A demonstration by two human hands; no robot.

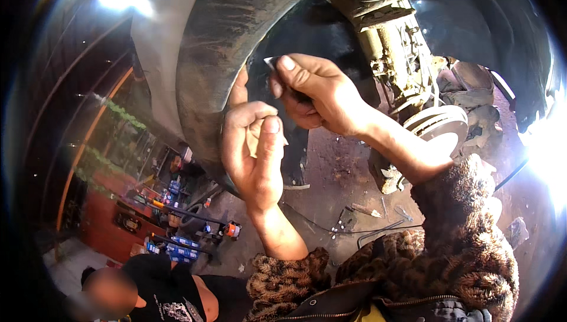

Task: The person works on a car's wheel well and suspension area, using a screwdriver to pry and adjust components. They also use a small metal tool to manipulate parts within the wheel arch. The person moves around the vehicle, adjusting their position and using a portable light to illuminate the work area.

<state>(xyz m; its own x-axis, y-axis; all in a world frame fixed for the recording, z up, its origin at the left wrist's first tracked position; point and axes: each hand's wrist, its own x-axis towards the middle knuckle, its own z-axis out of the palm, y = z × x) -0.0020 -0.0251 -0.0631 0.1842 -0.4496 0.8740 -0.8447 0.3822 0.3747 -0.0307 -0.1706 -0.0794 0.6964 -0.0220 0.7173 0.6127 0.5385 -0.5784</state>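
Clock positions taken from centre of view. Right hand (322, 95), 1 o'clock: thumb and fingers grasping small, pale, pointed sliver (270, 62) at 12 o'clock. Left hand (254, 159), 8 o'clock, beside curved, scuffed, dark wheel-arch panel (207, 68): fingers bent, thumb near forefinger; cannot tell whether anything is held. Mud-caked, brown suspension strut (390, 44) between 1 and 2 o'clock; round, metal brake disc (443, 128) at 3 o'clock. Co-worker in black printed shirt (162, 289), 7 o'clock, well apart.
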